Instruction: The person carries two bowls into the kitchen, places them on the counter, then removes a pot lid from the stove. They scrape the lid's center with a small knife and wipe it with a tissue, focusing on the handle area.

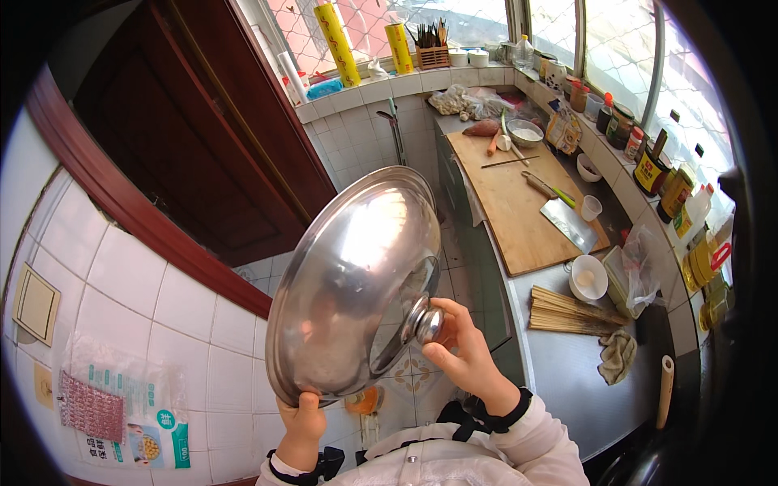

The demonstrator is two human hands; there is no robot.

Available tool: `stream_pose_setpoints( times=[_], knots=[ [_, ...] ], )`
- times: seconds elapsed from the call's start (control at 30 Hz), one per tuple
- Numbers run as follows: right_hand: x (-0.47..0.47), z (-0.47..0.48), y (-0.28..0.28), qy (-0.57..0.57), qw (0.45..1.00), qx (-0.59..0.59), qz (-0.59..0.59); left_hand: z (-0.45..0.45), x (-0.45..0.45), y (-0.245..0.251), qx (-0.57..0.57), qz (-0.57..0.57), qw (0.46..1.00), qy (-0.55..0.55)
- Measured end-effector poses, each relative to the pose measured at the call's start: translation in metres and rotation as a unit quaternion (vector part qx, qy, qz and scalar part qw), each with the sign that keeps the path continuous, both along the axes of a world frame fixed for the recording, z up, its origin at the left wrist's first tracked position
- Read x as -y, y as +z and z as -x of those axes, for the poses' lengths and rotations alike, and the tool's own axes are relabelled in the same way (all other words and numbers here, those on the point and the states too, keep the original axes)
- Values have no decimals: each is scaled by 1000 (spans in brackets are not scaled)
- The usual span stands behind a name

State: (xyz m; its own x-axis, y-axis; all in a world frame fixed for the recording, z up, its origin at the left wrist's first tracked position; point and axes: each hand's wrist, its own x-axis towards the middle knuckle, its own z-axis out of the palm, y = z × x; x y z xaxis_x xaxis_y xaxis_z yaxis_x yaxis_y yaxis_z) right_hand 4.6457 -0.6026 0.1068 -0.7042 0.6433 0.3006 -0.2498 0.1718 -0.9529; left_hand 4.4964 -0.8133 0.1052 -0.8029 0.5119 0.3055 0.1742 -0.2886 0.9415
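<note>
A large domed stainless-steel pot lid [340, 285] with a glass window is held up on a slant before me, over the tiled floor. My left hand [302, 425] grips its lower rim, thumb on the outer face and the other fingers hidden behind. The round metal knob [430, 325] at its centre is between the thumb and fingers of my right hand [465, 352]. To the right runs a metal counter [571, 376] bearing a wooden cutting board [510, 206]. A cleaver [568, 223] and a single thin stick [510, 162] lie on the board.
Bamboo skewers [568, 313], a white bowl [588, 277] and a crumpled cloth [617, 357] rest on the counter. Bottles and jars [653, 170] line the windowsill. Carrot and sweet potato [482, 127] lie at the board's far end. A dark wooden door [182, 146] stands left.
</note>
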Motion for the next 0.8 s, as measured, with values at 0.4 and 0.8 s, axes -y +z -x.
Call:
stream_pose_setpoints(
  times=[0.4,0.8],
  knots=[
    [-102,56,-14,-25,999,29,-17,36,-99,4,-111,55,992,33],
    [-182,179,-6,-49,992,74,87,197,-197,2,-134,21,990,-36]
  ],
)
